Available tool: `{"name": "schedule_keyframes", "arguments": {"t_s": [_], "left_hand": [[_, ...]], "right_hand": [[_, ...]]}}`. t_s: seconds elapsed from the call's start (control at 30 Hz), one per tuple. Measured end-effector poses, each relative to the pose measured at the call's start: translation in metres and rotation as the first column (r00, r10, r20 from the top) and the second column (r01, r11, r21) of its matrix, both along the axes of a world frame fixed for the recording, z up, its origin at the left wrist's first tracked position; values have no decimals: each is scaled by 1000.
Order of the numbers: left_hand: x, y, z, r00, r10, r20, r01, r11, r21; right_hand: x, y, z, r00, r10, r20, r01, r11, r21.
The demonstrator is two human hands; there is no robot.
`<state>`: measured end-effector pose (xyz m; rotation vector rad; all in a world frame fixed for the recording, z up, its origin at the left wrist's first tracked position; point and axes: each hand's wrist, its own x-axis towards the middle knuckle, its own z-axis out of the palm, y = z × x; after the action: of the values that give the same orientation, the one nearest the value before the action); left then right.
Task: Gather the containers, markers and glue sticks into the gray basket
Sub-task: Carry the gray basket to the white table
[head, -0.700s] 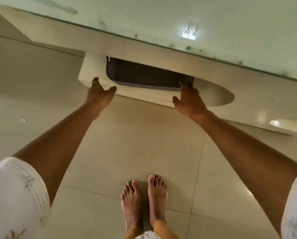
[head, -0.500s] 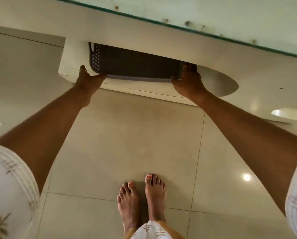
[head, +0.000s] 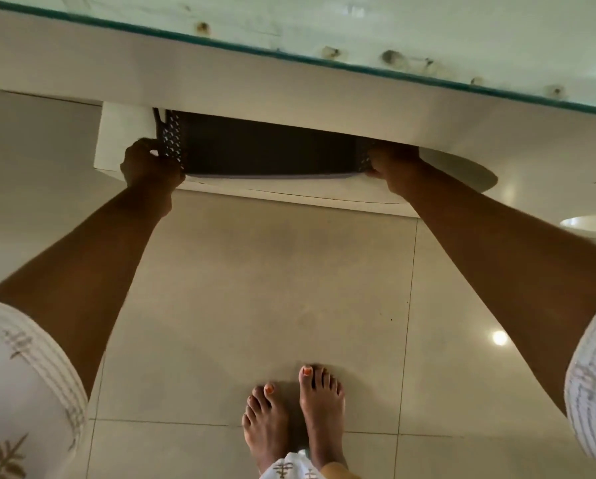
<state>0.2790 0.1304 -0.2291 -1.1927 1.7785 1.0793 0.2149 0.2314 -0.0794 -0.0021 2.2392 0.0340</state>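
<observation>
The gray basket (head: 265,150), dark with perforated end walls, sits on a white lower shelf (head: 117,140) under the glass table top. My left hand (head: 149,165) grips the basket's left end at its rim. At the basket's right end, my right hand (head: 393,167) is closed on the rim. The basket's far part is hidden beneath the table's white edge. No containers, markers or glue sticks are in view.
The glass table top (head: 428,29) with its teal edge spans the upper frame, over a thick white apron (head: 82,67). Beige floor tiles (head: 272,288) lie below. My bare feet (head: 293,413) stand on the tiles, close to the shelf.
Both hands have gone from resting on the shelf edge to closing on the basket's two ends. The view has shifted down and closer to the shelf.
</observation>
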Motion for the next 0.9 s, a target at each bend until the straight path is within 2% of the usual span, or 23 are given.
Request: {"name": "schedule_keyframes", "arguments": {"t_s": [0.03,0.1,0.17,0.2,0.23,0.27,0.3,0.37,0.43,0.47,0.5,0.53,0.57,0.6,0.63,0.67,0.7,0.73,0.77,0.8,0.83,0.9], "left_hand": [[-1,-8,2,998,14,-67,-18,998,-61],[-6,-14,16,988,-73,-135,53,988,-147],[-20,-15,38,996,7,-94,-16,995,-97],[-30,-18,49,998,41,-56,-46,994,-94],[-41,-21,60,999,-21,-34,12,974,-226],[-48,-20,68,992,-117,-51,93,936,-339],[-51,-15,80,977,-199,-70,158,910,-384],[-50,-11,112,945,-318,-75,280,905,-320],[-64,-23,145,957,-265,-116,214,920,-328],[-80,-39,169,964,-234,-127,177,919,-353],[-100,-68,193,982,-121,-142,66,937,-342],[-124,-100,228,984,96,-151,-133,957,-259],[-138,-121,263,981,131,-146,-163,959,-231],[-137,-132,294,983,124,-132,-145,975,-169],[-145,-157,324,943,300,-143,-318,940,-128],[-156,-177,345,912,367,-185,-391,913,-115],[-156,-184,367,899,389,-203,-417,901,-120],[-153,-183,388,896,395,-202,-423,898,-124],[-147,-178,407,903,386,-190,-412,904,-118],[-137,-171,425,905,389,-173,-411,904,-116],[-131,-169,440,901,401,-164,-421,901,-110],[-116,-167,470,896,418,-147,-434,896,-93]], "right_hand": [[-8,0,3,1000,5,-1,-4,1000,16],[-17,-7,28,995,104,2,-104,995,-5],[-31,-6,60,995,-1,100,5,999,-43],[-33,-8,65,992,-97,80,107,987,-120],[-35,-9,74,991,-124,57,131,981,-144],[-44,-10,90,986,-96,135,112,987,-118],[-48,-11,103,986,-13,164,33,992,-120],[-55,-12,128,991,25,130,-7,991,-136],[-61,-16,168,995,48,82,-39,993,-110],[-55,-19,183,993,32,116,-18,993,-118],[-54,-21,197,992,33,119,-18,993,-118],[-57,-24,211,989,20,146,-3,994,-113],[-59,-25,232,990,-21,142,40,991,-131],[-57,-26,260,984,-135,119,157,968,-197],[-64,-27,291,958,-272,90,286,914,-289],[-77,-32,321,923,-379,65,374,844,-384],[-89,-41,361,823,-556,116,538,698,-472],[-103,-43,400,720,-688,92,627,588,-511],[-112,-35,423,629,-773,84,702,518,-488],[-114,-18,426,512,-843,166,802,400,-445],[-115,-1,416,468,-862,194,838,363,-408],[-116,22,395,483,-858,171,853,417,-314]]}}
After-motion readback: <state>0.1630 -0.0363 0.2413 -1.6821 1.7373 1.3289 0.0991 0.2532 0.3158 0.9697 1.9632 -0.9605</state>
